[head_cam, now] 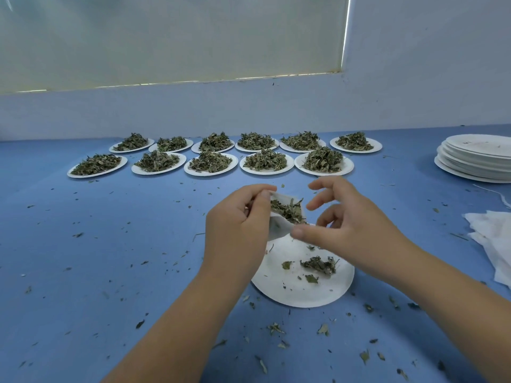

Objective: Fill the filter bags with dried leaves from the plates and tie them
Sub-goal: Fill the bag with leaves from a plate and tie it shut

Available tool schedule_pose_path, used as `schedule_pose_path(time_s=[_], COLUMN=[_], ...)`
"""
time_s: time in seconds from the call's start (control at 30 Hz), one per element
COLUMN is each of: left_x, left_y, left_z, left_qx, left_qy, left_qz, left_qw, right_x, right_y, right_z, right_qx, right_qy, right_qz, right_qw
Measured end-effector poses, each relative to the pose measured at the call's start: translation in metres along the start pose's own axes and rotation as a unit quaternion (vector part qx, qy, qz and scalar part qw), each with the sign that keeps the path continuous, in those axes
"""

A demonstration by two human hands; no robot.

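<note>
My left hand [243,217] grips a white filter bag [279,230] by its rim and holds it open above a white paper plate [301,294]. Dried green leaves [287,210] fill the bag's mouth. My right hand [343,225] hovers just right of the bag with its fingers spread and loosely bent; it holds nothing that I can see, and its thumb lies near the bag's lower edge. A small clump of leaves [319,265] and a few scraps lie on the plate below.
Two rows of several paper plates heaped with dried leaves [211,161] stand at the back of the blue table. A stack of empty plates [475,158] sits far right, with white filter bags [492,233] and a string near it. Leaf crumbs lie all over the table.
</note>
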State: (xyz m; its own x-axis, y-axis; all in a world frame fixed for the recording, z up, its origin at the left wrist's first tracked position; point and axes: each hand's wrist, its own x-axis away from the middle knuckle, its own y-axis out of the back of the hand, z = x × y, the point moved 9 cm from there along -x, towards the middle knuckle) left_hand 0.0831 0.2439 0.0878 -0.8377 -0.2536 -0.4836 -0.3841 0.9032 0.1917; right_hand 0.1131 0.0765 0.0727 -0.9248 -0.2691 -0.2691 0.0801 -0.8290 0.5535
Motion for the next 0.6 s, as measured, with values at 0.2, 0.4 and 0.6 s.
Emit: schedule_pose_path(time_s=[0.2, 0.4, 0.6], left_x=[0.001, 0.001, 0.004], left_y=[0.0, 0.0, -0.009], left_z=[0.001, 0.002, -0.002], left_qx=[-0.003, 0.001, -0.03], left_qy=[-0.005, 0.0, -0.035], left_qz=[-0.004, -0.004, 0.02], left_qw=[1.0, 1.0, 0.999], right_x=[0.001, 0.0, 0.006], right_y=[-0.004, 0.007, 0.016], right_z=[0.004, 0.005, 0.02], right_qx=[-0.013, -0.122, -0.002], right_qy=[0.031, 0.026, 0.082], right_qz=[-0.034, -0.053, -0.116], right_qw=[0.999, 0.991, 0.99])
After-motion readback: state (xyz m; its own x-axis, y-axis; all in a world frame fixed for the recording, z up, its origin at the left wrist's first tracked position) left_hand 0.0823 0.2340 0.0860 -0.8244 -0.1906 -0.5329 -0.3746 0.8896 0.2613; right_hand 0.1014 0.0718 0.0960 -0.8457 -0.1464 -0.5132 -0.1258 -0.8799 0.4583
